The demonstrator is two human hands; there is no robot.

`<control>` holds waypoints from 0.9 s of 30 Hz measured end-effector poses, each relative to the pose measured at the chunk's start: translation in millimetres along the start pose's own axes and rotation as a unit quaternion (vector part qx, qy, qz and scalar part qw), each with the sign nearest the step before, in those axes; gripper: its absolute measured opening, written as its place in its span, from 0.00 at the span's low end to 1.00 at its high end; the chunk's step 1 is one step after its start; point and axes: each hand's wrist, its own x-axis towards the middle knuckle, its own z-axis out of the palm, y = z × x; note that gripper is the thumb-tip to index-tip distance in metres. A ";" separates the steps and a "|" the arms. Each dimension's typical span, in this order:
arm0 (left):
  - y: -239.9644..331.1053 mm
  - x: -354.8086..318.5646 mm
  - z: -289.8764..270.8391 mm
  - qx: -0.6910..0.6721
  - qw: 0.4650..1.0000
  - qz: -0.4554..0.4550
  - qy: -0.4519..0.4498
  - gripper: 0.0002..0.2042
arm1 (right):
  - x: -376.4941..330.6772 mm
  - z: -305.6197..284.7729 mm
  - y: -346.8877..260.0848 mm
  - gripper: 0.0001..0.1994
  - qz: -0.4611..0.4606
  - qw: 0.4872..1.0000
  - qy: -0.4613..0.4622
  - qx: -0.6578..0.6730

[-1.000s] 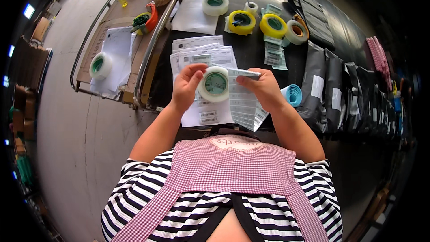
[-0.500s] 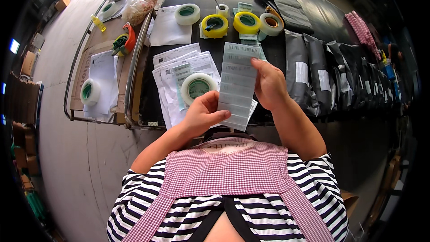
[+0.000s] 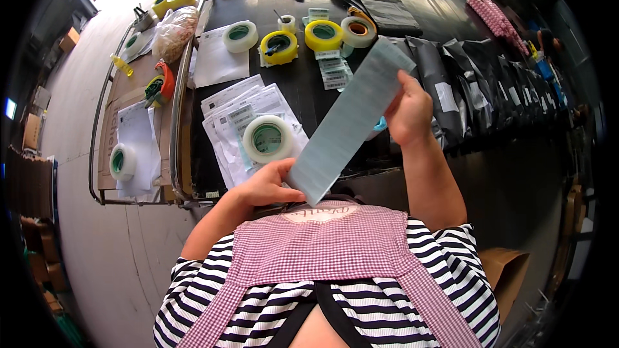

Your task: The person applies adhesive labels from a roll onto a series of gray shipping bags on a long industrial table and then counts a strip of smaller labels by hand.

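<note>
A long strip of pale blue-green barcode labels [image 3: 351, 119] is stretched slantwise between my two hands, over the near edge of the dark table. My left hand [image 3: 269, 183] pinches its lower end between thumb and fingers. Higher up, my right hand [image 3: 412, 108] is closed on the strip's right edge near the top. Close to my left hand, a roll of clear tape [image 3: 267, 138] with a green core lies on a pile of printed sheets [image 3: 219, 132]. A smaller label strip [image 3: 334, 72] rests on the table behind the held strip.
Yellow tape rolls [image 3: 324, 35] and a clear roll [image 3: 240, 37] stand farther back. Grey packed mailing bags [image 3: 445, 87] line the right side, with flat grey bags [image 3: 377, 3] behind. A metal-railed cart [image 3: 184, 103] at left carries cardboard, papers and a red-orange tape dispenser [image 3: 164, 84].
The label strip has swung from nearly upright to a slant, its top toward the right. My right hand moved right and my left hand moved left and nearer. The head view has shifted.
</note>
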 end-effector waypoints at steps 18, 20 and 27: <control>12.0 -17.3 -51.5 0.364 0.869 0.083 0.326 0.06 | -74.0 -153.3 -91.7 0.07 -0.109 0.981 -0.154 -0.042; 2.0 -14.4 -58.6 0.377 0.766 0.234 0.466 0.07 | -84.1 -128.2 -89.8 0.02 -0.147 0.965 -0.175 -0.131; -25.4 -2.9 -60.4 0.298 0.677 0.361 0.568 0.07 | -91.2 -128.9 -101.8 0.15 -0.226 0.881 -0.231 -0.345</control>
